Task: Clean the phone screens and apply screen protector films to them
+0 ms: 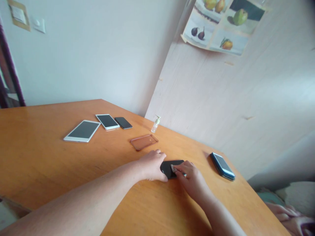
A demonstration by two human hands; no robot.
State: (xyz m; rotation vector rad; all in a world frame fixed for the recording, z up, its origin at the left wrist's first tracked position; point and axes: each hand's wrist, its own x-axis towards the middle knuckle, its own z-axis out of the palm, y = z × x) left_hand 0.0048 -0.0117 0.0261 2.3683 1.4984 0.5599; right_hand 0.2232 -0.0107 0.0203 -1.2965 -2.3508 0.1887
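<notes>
A black smartphone [167,167] lies flat on the wooden table in front of me. My left hand [154,165] grips it at its left end, thumb on the near edge and fingers at the far edge. On the dark screen, my right hand [188,173] presses a small white-tipped object [173,168], pinched between the fingers; its exact kind is hard to make out. A bit of white and teal shows beneath that hand. Just beyond my left hand is a clear, brownish-looking phone case [144,142]. Behind the case stands a small clear pump bottle [156,124].
On the wooden table [110,157], a white tablet [83,131], a smaller white device [107,121] and a dark phone [123,123] lie to the left. Stacked devices [222,166] rest near the right edge. Walls rise behind; bedding is at lower right.
</notes>
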